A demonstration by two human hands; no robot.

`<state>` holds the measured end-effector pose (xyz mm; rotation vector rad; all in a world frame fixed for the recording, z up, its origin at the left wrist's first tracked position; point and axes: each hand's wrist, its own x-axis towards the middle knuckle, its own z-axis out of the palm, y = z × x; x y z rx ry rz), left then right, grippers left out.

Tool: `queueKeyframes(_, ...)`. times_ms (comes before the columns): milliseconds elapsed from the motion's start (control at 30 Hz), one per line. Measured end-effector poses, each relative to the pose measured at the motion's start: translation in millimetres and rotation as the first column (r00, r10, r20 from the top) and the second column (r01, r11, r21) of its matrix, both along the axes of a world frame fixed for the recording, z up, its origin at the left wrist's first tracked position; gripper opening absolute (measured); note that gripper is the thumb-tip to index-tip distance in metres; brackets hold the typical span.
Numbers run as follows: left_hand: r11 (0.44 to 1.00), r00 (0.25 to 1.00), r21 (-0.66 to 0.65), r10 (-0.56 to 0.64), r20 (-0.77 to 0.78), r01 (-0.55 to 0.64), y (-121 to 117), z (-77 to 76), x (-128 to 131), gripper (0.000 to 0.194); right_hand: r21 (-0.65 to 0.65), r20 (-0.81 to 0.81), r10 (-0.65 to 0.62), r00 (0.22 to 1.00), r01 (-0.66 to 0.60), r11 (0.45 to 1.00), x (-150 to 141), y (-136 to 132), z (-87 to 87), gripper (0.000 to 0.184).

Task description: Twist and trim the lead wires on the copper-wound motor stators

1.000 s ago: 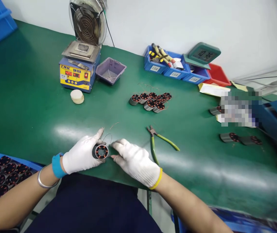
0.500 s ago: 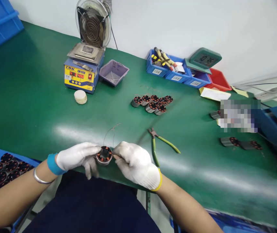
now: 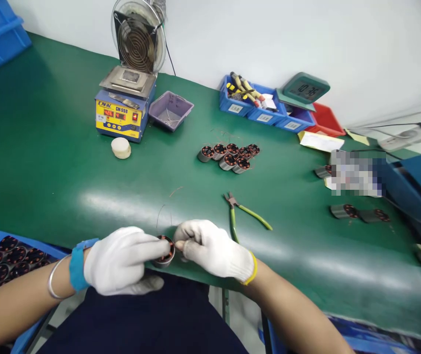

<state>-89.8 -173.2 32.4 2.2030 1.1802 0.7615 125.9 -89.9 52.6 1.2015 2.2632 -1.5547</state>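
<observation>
A small motor stator (image 3: pixel 165 261), a steel ring with copper windings, stands at the table's front edge. My left hand (image 3: pixel 122 260), in a white glove, lays its stretched fingers across the stator's top. Its thumb is apart from the stator, below the table edge. At the stator's right rim, my gloved right hand (image 3: pixel 210 250) is closed with thumb and finger pinched together; what they hold is hidden. Thin copper wires (image 3: pixel 161 214) rise behind the stator. Green-handled cutting pliers (image 3: pixel 233 211) lie just beyond my right hand, their jaws pointing away.
Several stators (image 3: pixel 228 161) stand grouped mid-table. A solder pot (image 3: pixel 118 115), a purple tray (image 3: pixel 169 110) and a round white block (image 3: pixel 121 147) are at the back left. Blue tool bins (image 3: pixel 234 103) and a clock (image 3: pixel 306 91) line the wall. More stators (image 3: pixel 7 260) fill a crate lower left.
My left hand has moved from the stator's left side onto its top, fingers now stretched across it. The stator and my right hand have shifted slightly right and toward me.
</observation>
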Motion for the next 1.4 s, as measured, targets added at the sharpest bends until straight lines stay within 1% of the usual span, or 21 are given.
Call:
queueKeyframes(100, 0.949, 0.954, -0.285, 0.200, 0.223, -0.132, 5.9, -14.1, 0.4, 0.037, 0.216, -0.027, -0.007, 1.000, 0.013, 0.976, -0.8, -5.7, 3.3, 0.014)
queueKeyframes(133, 0.868, 0.929, -0.490, 0.243, 0.278, -0.080, 8.8, -17.5, 0.2, 0.043, 0.281, -0.038, -0.013, 0.999, 0.023, 0.960, -1.2, -7.7, 4.2, 0.014)
queueKeyframes(200, 0.582, 0.900, -0.793, 0.226, 0.372, 0.182, 14.2, -20.3, 0.2, 0.047, 0.350, -0.041, -0.018, 0.999, 0.031, 0.936, -2.1, -10.4, 5.6, 0.014)
queueKeyframes(233, 0.468, 0.881, -0.834, 0.208, 0.426, 0.292, 15.9, -19.4, 0.4, 0.044, 0.350, -0.030, -0.022, 0.999, 0.031, 0.936, -2.5, -10.7, 5.9, 0.013)
queueKeyframes(267, 0.436, 0.858, -0.834, 0.221, 0.464, 0.339, 16.6, -17.1, 0.9, 0.039, 0.330, -0.012, -0.030, 0.999, 0.032, 0.943, -2.7, -10.3, 5.9, 0.013)
queueKeyframes(300, 0.486, 0.836, -0.810, 0.250, 0.489, 0.328, 16.0, -13.7, 1.6, 0.037, 0.287, 0.004, -0.043, 0.999, 0.040, 0.957, -2.7, -9.2, 5.5, 0.012)
queueKeyframes(367, 0.696, 0.817, -0.690, 0.272, 0.509, 0.199, 11.7, -5.4, 3.2, 0.028, 0.138, 0.010, -0.077, 0.997, 0.075, 0.988, -2.2, -5.6, 4.0, 0.012)
queueKeyframes(433, 0.884, 0.874, -0.464, 0.186, 0.449, 0.051, 5.3, 1.0, 4.7, 0.006, -0.031, -0.019, -0.084, 0.996, 0.084, 0.996, -1.5, -1.9, 3.5, 0.014)
queueKeyframes(500, 0.982, 0.958, -0.187, 0.022, 0.285, 0.033, -0.3, 2.4, 5.8, 0.009, -0.091, -0.047, -0.055, 0.997, 0.050, 0.995, -1.2, -0.2, 5.5, 0.016)
queueKeyframes(600, 1.000, 0.994, -0.001, -0.030, 0.106, 0.030, -1.3, -3.7, 7.2, 0.009, 0.147, -0.022, 0.006, 1.000, -0.003, 0.989, -2.1, -3.5, 12.1, 0.014)
queueKeyframes(700, 0.954, 0.983, -0.297, 0.077, 0.164, -0.025, 8.1, -10.3, 10.3, 0.037, 0.446, 0.037, 0.037, 0.999, -0.050, 0.894, -4.3, -10.3, 14.6, 0.013)
queueKeyframes(800, 0.890, 0.993, -0.453, 0.088, 0.074, -0.045, 20.6, -14.5, 16.2, 0.025, 0.517, 0.075, -0.031, 0.997, -0.012, 0.856, -6.9, -14.9, 5.4, 0.013)
queueKeyframes(867, 0.952, 0.980, -0.237, 0.177, -0.089, -0.193, 25.8, -18.6, 19.9, 0.019, 0.347, -0.012, -0.173, 0.985, 0.166, 0.923, -8.7, -16.5, -8.0, 0.010)
queueKeyframes(933, 0.970, 0.952, 0.005, 0.238, -0.195, -0.241, 28.2, -24.3, 21.5, 0.025, -0.053, -0.154, -0.393, 0.906, 0.390, 0.919, -10.1, -18.8, -25.4, 0.015)
queueKeyframes(1033, 0.987, 0.949, 0.034, 0.162, -0.270, -0.158, 30.5, -33.8, 18.7, 0.031, -0.625, -0.214, -0.710, 0.671, 0.465, 0.628, -9.6, -25.2, -51.0, 0.029)
queueKeyframes(1100, 0.990, 0.952, -0.039, 0.117, -0.284, -0.133, 33.6, -39.0, 13.7, 0.035, -0.735, -0.178, -0.809, 0.560, 0.471, 0.488, -4.6, -29.1, -62.7, 0.032)
queueKeyframes(1133, 0.989, 0.953, -0.068, 0.104, -0.285, -0.129, 35.6, -40.9, 10.7, 0.038, -0.734, -0.173, -0.834, 0.523, 0.496, 0.464, 0.0, -30.3, -66.4, 0.034)
queueKeyframes(1200, 0.987, 0.954, -0.103, 0.090, -0.286, -0.125, 39.6, -42.5, 4.4, 0.046, -0.624, -0.226, -0.849, 0.479, 0.598, 0.503, 12.7, -31.0, -68.9, 0.036)
queueKeyframes(1267, 0.985, 0.947, -0.122, 0.075, -0.312, -0.119, 42.1, -40.8, -0.2, 0.047, -0.304, -0.357, -0.793, 0.493, 0.742, 0.598, 26.7, -30.4, -64.9, 0.032)
queueKeyframes(1333, 0.986, 0.935, -0.126, 0.062, -0.350, -0.113, 41.9, -36.9, -1.5, 0.050, 0.213, -0.498, -0.562, 0.660, 0.722, 0.658, 35.5, -28.8, -54.9, 0.026)
queueKeyframes(1400, 0.982, 0.924, -0.104, 0.111, -0.366, -0.159, 38.7, -33.3, 1.3, 0.066, 0.643, -0.476, -0.138, 0.869, 0.451, 0.619, 33.2, -25.5, -42.0, 0.029)
